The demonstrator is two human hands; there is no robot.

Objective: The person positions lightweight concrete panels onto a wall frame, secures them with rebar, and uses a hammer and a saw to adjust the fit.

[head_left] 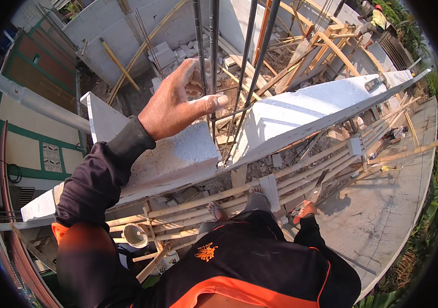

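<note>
My left hand is raised over the top of a pale block wall, beside several dark upright steel bars. Its thumb is stretched out across the bars and the fingers are bent, with a gap between them; no firm grip shows. Low on the right, my right hand is closed round the red handle of what looks like a hand saw, its blade pointing up and tapering away. A white-blue block lies left of the bars, its top dusty.
Bamboo poles form a scaffold under my feet, with a bucket at its left. A small tool rests on the wall's right end. Timber and rubble lie beyond. Another person in a red helmet is far right.
</note>
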